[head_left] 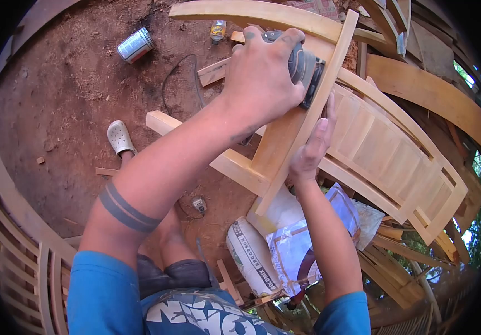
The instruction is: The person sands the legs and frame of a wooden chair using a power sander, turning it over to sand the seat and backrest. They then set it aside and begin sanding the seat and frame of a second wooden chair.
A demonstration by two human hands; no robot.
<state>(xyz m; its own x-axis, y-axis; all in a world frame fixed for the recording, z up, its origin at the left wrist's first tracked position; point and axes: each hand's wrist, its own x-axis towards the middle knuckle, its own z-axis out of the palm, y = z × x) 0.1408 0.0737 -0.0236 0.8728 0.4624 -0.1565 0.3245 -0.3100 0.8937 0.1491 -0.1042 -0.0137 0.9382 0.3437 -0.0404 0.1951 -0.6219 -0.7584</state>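
Note:
My left hand (260,75) is closed over the top of a palm sander (303,67). The sander's dark pad (313,84) lies against a long narrow rail (328,70) of a pale wooden furniture frame (277,142). On the other side of that rail, my right hand (311,152) holds it from the right, thumb and one finger pointing up along it. Its other fingers are partly hidden. A curved wooden piece (263,12) crosses beyond the sander. Just right of my right hand is a slatted wooden panel (385,151) with a curved edge.
On the dirt floor lie a paint can (135,45), a small yellow-labelled bottle (217,31) and a thin cable (165,89). A printed sack (249,254) stands below the frame. Curved slatted woodwork (17,240) borders the left; stacked boards (430,89) fill the right.

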